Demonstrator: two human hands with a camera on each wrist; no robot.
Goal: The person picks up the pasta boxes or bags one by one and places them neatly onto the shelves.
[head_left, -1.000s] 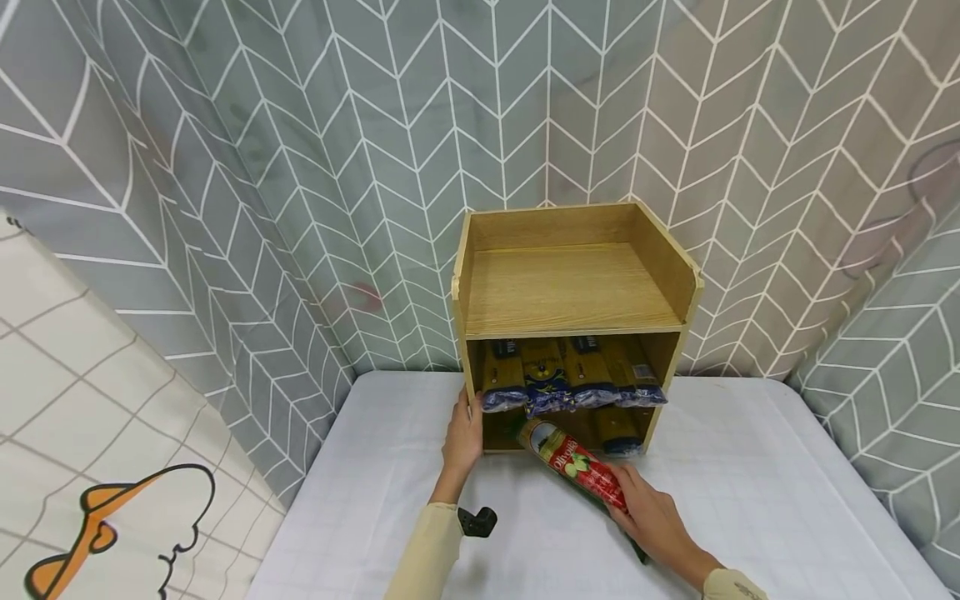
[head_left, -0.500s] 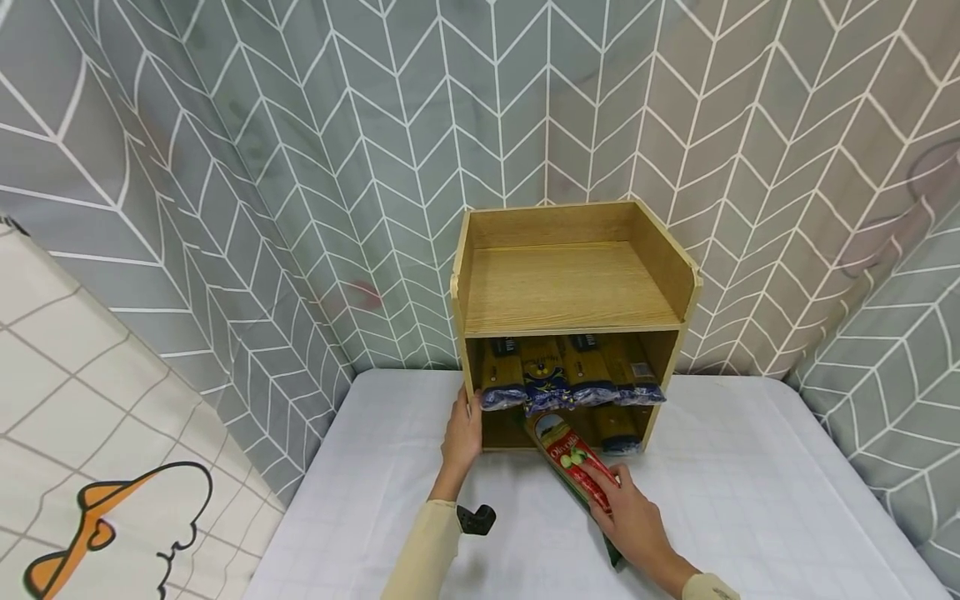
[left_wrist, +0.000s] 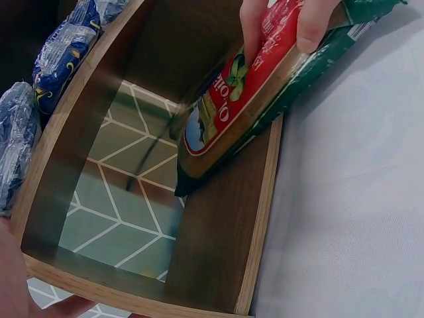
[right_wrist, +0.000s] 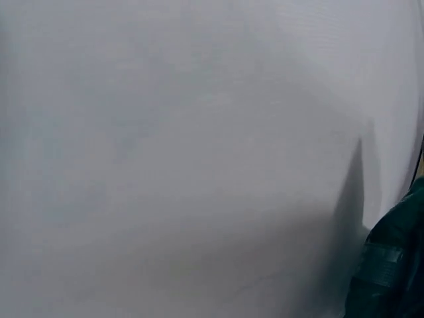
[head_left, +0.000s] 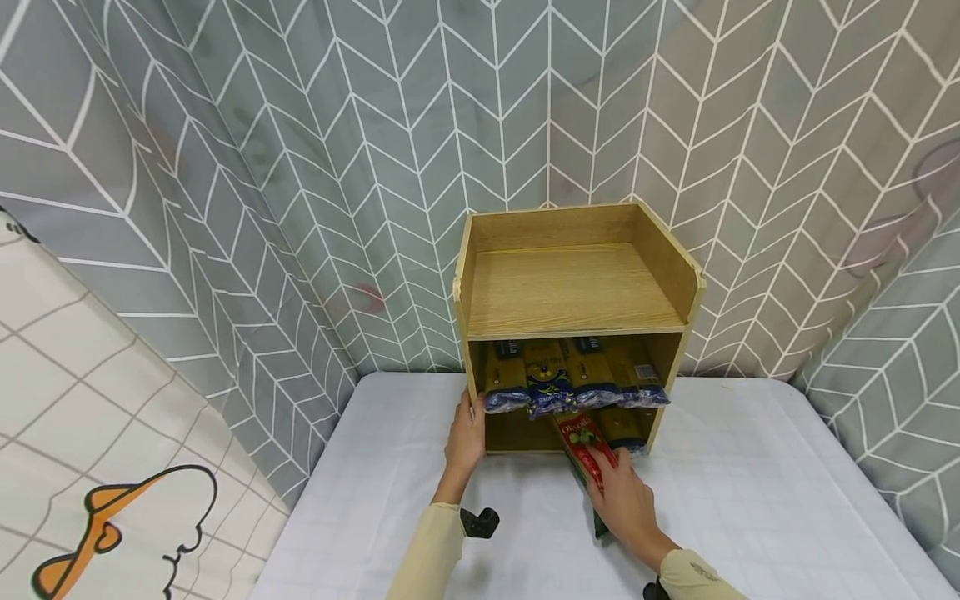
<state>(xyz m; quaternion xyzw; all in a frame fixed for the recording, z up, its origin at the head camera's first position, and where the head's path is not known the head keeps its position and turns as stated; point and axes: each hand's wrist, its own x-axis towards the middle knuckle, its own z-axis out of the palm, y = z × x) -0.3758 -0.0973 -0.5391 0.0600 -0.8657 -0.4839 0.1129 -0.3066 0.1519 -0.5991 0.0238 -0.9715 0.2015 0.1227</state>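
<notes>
My right hand grips a long red and green pasta packet near its outer end. The far end of the packet is inside the lower compartment of a small wooden shelf unit; its green near end hangs out over the table. In the left wrist view the packet slants in past the bottom board, fingers and thumb pinching it from both sides. My left hand holds the unit's left side panel. The right wrist view catches only white cloth and a dark green packet end.
Several yellow and blue packets lie on the middle shelf, their ends jutting past its edge. Another yellow packet lies in the lower compartment, at the right. A white cloth covers the table; a patterned curtain hangs behind.
My right hand has moved left with the packet. The packet has gone deeper into the lower compartment and now points more nearly straight in. My left hand has stayed on the side panel.
</notes>
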